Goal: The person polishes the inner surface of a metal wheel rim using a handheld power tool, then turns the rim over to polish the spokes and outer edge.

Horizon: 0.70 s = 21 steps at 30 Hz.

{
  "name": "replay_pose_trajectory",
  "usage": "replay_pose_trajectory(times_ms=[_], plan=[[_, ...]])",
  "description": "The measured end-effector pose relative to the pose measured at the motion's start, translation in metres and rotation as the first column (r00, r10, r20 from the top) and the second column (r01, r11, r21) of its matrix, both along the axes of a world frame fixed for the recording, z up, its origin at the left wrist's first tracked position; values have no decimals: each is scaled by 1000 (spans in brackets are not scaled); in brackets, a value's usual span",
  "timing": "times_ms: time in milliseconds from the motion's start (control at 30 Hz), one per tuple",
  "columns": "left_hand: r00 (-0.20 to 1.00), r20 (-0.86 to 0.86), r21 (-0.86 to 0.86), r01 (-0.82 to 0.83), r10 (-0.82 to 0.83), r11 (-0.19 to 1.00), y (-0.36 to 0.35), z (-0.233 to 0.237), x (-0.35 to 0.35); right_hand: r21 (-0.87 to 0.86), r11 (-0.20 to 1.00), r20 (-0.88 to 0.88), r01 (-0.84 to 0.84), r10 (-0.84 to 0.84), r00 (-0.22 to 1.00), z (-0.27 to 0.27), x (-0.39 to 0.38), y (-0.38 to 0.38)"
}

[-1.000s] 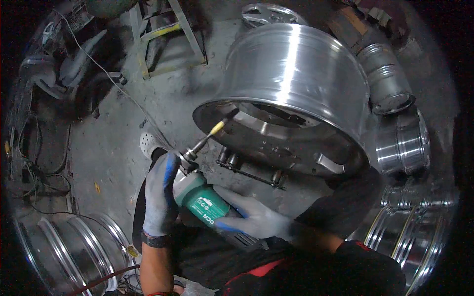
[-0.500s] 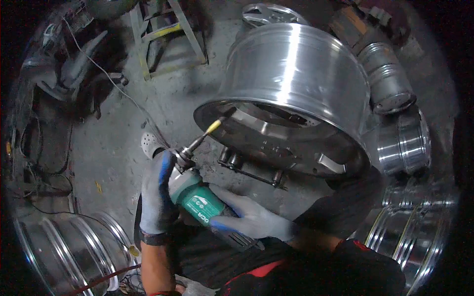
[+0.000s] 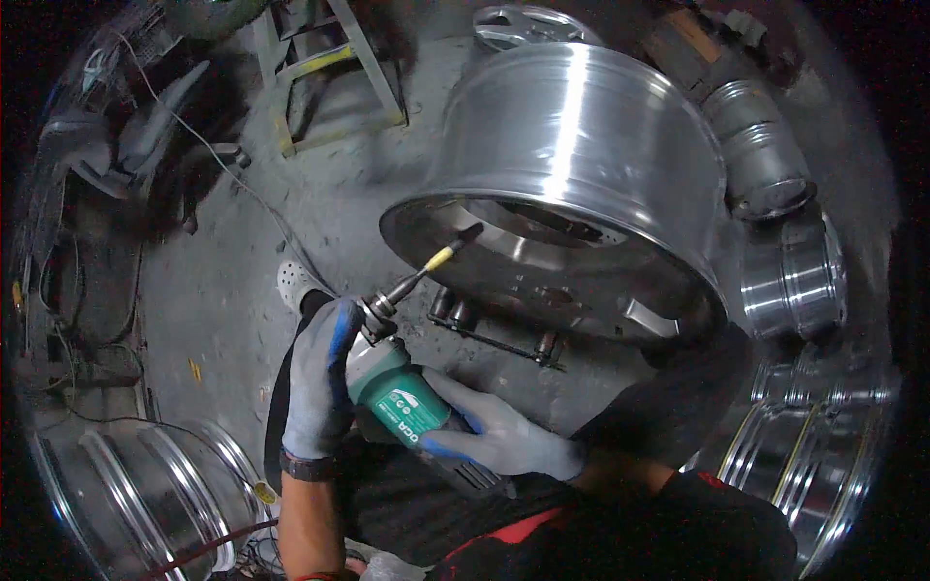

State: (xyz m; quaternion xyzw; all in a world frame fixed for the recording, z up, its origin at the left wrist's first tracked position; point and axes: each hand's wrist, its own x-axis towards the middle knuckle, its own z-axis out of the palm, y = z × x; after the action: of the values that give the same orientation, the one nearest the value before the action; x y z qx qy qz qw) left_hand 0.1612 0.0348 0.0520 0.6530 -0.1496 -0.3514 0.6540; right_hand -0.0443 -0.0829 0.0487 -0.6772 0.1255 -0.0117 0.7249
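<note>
A green and grey electric die grinder (image 3: 395,399) slants across the front of my lap, held in both gloved hands. My left hand (image 3: 323,382) is wrapped round its grey head near the collet, and my right hand (image 3: 506,433) grips the body farther back. From the collet runs a shaft with a yellow band and a dark tip (image 3: 469,233). That tip overlaps the open mouth of a large polished wheel rim (image 3: 513,126), close to its inner spokes. The rim lies tilted on its side, its open end facing me, over a low roller stand (image 3: 494,341).
More wheel rims stand at the right (image 3: 794,276) and lower left (image 3: 145,484); a spoked wheel (image 3: 533,24) lies behind. A metal trestle (image 3: 329,73) stands at the back. A cable (image 3: 218,160) crosses the concrete floor past my shoe (image 3: 298,283).
The grinder and both hands have shifted slightly to the right. Its tip has moved right and a little lower across the rim's mouth. The rim has stayed in place.
</note>
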Motion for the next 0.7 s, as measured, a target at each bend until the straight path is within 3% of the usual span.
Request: replay_pose_trajectory(times_ms=[33, 67, 100, 167, 200, 233, 267, 333, 367, 400, 433, 467, 533, 567, 600, 700], plan=[[835, 543, 25, 94, -92, 995, 1, 9, 0, 19, 1000, -12, -1, 1, 1000, 3, 1, 0], [391, 907, 100, 162, -157, 982, 1, 14, -1, 39, 999, -23, 1, 0, 1000, 5, 3, 0], [959, 242, -48, 161, -144, 986, 7, 15, 2, 42, 999, -19, 5, -4, 1000, -1, 6, 0], [978, 200, -37, 73, -64, 997, 12, 2, 8, -141, 990, 29, -17, 21, 999, -16, 12, 0], [988, 154, -28, -20, 25, 999, 13, -5, 8, -140, 990, 33, -10, 14, 999, -17, 14, -1], [988, 155, -28, -13, 18, 1000, 14, -8, 7, -108, 994, 45, -16, 21, 999, -16, 16, -3], [926, 378, -12, 11, -6, 1000, 14, -11, 5, -77, 997, 56, -25, 29, 998, -16, 17, -5], [660, 749, 33, 42, -52, 999, 13, -11, 3, -108, 994, 63, -14, 21, 998, -16, 13, -8], [930, 368, -25, -4, 13, 1000, 11, -9, 2, -138, 990, 70, -7, 16, 997, -16, 9, -10], [993, -96, -54, -72, 67, 996, 3, -5, -3, -138, 990, 68, -6, 15, 998, -14, 4, -13], [996, 81, 12, -27, 26, 1000, -4, -7, -9, -86, 995, -37, -41, 38, 999, -10, -3, -16], [1000, -25, -44, 11, -12, 999, -4, -21, -4, -31, 997, -140, -71, 66, 988, -8, -10, -19], [906, 422, 13, 43, -45, 999, -10, -28, -24, -68, 995, -139, -79, 69, 988, -21, -25, -23], [834, 533, 93, 115, -147, 989, -9, -32, -22, -107, 991, -136, -85, 70, 988, -25, -33, -25], [987, 141, -36, 81, -76, 996, -13, -36, -29, -108, 990, -137, -87, 72, 988, -24, -40, -27], [997, -36, -52, 64, -66, 997, -19, -52, -48, -97, 994, -185, -51, 32, 982, -16, -57, -31]])
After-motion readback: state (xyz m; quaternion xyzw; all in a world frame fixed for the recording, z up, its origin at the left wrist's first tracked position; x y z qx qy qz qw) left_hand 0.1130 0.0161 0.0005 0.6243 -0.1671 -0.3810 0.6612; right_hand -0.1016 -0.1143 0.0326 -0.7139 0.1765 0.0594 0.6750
